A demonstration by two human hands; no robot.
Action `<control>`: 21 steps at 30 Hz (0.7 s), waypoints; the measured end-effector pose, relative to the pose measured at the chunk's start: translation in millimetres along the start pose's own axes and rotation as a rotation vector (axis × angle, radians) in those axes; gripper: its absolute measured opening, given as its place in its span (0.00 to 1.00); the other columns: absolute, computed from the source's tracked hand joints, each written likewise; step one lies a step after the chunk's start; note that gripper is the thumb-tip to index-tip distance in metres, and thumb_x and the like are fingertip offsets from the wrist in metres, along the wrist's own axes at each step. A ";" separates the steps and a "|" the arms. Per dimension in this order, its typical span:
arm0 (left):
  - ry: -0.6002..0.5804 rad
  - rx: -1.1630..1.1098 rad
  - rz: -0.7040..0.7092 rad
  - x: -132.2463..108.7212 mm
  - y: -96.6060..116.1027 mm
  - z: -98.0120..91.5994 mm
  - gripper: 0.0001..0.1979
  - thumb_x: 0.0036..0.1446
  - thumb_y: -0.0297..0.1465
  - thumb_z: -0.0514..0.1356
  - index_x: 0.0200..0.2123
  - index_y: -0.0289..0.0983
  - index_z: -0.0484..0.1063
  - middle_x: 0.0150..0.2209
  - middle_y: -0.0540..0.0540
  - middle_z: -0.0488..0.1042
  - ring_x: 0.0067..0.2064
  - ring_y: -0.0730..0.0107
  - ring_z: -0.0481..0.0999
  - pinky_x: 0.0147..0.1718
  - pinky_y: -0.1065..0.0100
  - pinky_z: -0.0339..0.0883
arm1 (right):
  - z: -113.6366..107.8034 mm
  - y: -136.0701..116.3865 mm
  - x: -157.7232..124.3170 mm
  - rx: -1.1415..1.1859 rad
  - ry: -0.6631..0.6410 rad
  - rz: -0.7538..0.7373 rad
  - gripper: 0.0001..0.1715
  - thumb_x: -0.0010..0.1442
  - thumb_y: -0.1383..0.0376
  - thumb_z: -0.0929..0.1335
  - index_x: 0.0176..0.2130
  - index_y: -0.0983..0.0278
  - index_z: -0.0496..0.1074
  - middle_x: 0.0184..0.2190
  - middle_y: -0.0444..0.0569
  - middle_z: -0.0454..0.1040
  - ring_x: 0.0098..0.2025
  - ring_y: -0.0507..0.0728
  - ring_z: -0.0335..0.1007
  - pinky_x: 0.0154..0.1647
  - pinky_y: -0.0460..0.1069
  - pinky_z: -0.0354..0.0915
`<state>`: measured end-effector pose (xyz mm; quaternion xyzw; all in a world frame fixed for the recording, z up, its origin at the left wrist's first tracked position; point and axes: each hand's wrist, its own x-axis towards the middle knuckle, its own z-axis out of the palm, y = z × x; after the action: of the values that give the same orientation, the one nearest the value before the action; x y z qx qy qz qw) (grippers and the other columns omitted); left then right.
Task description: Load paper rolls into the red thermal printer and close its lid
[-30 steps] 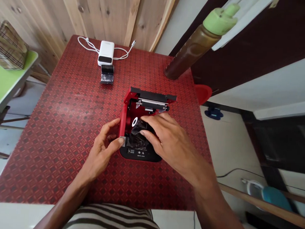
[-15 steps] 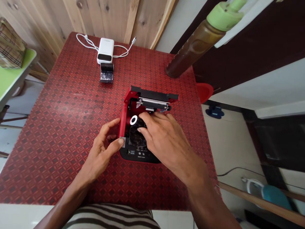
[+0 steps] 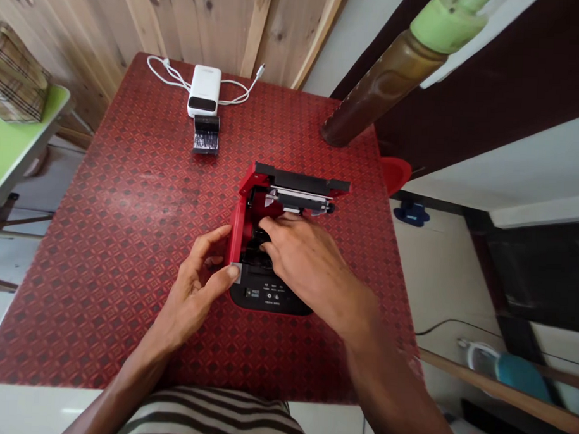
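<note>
My left hand [image 3: 197,280], loosely open, steadies the red case [image 3: 237,234] by its side while my right hand [image 3: 309,256] grips the black roll [image 3: 260,236] inside — best handled gently, level, knuckles clear of the raised lid [image 3: 300,180].

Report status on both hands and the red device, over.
Left hand on left side of red device. Right hand inside, grip hidden. Lid raised; right hand blocks part of the interior view.

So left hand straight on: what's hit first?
The left hand would likely meet the red side wall of the open red-and-black boxy device; they appear to touch, though depth is unclear.
</note>
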<state>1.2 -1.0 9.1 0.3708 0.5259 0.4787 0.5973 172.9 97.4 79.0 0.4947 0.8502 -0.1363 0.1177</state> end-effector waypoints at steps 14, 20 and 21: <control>-0.002 0.011 0.014 1.2 1.3 -0.2 0.28 0.71 0.46 0.70 0.69 0.45 0.75 0.66 0.41 0.80 0.65 0.50 0.80 0.68 0.49 0.72 | 17.5 31.4 -33.4 0.461 0.342 -0.271 0.24 0.79 0.75 0.64 0.62 0.60 0.82 0.60 0.52 0.87 0.63 0.60 0.84 0.69 0.60 0.78; -0.006 0.005 0.036 1.1 1.2 0.6 0.28 0.71 0.47 0.70 0.69 0.46 0.75 0.71 0.41 0.78 0.65 0.50 0.81 0.66 0.49 0.75 | 23.8 36.5 -46.9 0.495 0.401 -0.355 0.14 0.78 0.71 0.70 0.52 0.59 0.86 0.49 0.50 0.90 0.53 0.60 0.85 0.59 0.58 0.82; -0.006 0.008 0.037 1.1 0.8 0.4 0.28 0.71 0.47 0.70 0.69 0.46 0.75 0.71 0.41 0.78 0.64 0.50 0.81 0.66 0.49 0.74 | 25.0 35.2 -45.8 0.493 0.407 -0.373 0.15 0.79 0.72 0.69 0.49 0.59 0.87 0.47 0.49 0.90 0.50 0.60 0.85 0.58 0.58 0.82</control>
<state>1.4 0.3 9.6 0.3844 0.5189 0.4864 0.5886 227.4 68.3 66.9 0.3616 0.8735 -0.2548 -0.2034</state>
